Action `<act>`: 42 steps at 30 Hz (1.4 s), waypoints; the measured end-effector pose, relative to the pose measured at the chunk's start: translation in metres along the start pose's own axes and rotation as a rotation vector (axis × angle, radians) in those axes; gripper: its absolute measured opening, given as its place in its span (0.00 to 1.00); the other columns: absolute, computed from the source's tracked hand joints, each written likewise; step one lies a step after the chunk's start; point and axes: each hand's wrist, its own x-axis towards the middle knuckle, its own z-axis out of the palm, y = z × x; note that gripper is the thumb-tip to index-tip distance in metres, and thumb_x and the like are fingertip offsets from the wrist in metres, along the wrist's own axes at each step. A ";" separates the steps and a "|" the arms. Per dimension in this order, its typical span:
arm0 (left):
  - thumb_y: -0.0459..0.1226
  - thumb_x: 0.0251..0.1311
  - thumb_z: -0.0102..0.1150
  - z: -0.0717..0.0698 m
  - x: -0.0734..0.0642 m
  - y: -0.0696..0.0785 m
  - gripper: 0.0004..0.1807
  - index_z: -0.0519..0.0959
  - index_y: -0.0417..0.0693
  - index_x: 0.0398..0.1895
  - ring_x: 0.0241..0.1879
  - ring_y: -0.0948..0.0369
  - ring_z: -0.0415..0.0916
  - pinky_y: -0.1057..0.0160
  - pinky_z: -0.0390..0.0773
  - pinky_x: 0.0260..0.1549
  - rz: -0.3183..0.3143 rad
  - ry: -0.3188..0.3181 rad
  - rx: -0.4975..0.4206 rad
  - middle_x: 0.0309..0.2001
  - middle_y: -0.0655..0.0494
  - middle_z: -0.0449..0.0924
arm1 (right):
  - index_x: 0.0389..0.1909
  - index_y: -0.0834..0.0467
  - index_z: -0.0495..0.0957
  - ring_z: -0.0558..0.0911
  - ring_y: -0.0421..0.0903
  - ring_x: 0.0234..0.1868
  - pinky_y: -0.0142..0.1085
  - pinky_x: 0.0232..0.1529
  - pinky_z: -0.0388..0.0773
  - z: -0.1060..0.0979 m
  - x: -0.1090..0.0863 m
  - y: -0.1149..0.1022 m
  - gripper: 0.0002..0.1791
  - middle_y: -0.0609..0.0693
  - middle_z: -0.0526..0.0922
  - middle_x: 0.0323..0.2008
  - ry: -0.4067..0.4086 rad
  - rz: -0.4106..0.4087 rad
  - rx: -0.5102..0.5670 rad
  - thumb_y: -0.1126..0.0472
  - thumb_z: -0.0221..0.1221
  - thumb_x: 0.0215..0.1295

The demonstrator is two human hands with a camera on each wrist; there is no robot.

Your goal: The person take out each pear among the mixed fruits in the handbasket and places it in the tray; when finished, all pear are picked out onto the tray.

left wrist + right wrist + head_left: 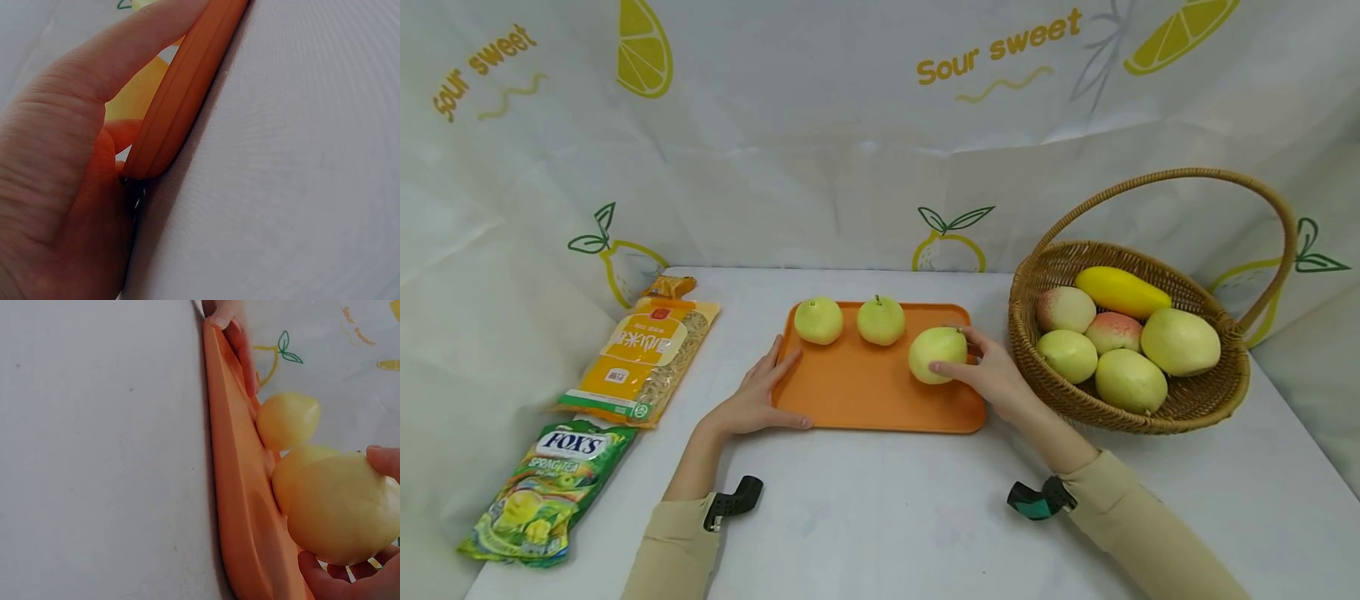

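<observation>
Thumb and fingers of my right hand (pixel 996 375) grip a round yellow-green fruit (pixel 936 357) with a short dark stem, over the right part of an orange tray (pixel 857 400). My left hand (pixel 752 400) holds the tray's near left corner, its thumb along the front rim and its fingers at the left side. In the left wrist view, that thumb (pixel 106 69) lies against the tray's rim (pixel 181 94). Two smaller yellow-green fruits (pixel 818 321) sit along the tray's back; the right one (pixel 881 321) has its stem up. In the right wrist view the held fruit (pixel 344 509) overlaps one of them.
To the right stands a wicker basket (pixel 1026 333) with a tall handle, holding several fruits, among them a long yellow one (pixel 1122 292) and a pinkish peach (pixel 1112 332). Along the left lie a green FOX'S bag (pixel 550 492), a grain packet (pixel 643 358) and a small orange packet (pixel 670 287).
</observation>
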 end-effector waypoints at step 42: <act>0.57 0.42 0.76 0.000 0.001 -0.001 0.63 0.49 0.55 0.79 0.74 0.41 0.27 0.30 0.39 0.65 0.004 0.003 0.006 0.78 0.53 0.23 | 0.73 0.54 0.59 0.67 0.55 0.64 0.48 0.63 0.65 0.006 0.039 0.006 0.45 0.56 0.64 0.69 0.192 -0.103 -0.037 0.53 0.70 0.57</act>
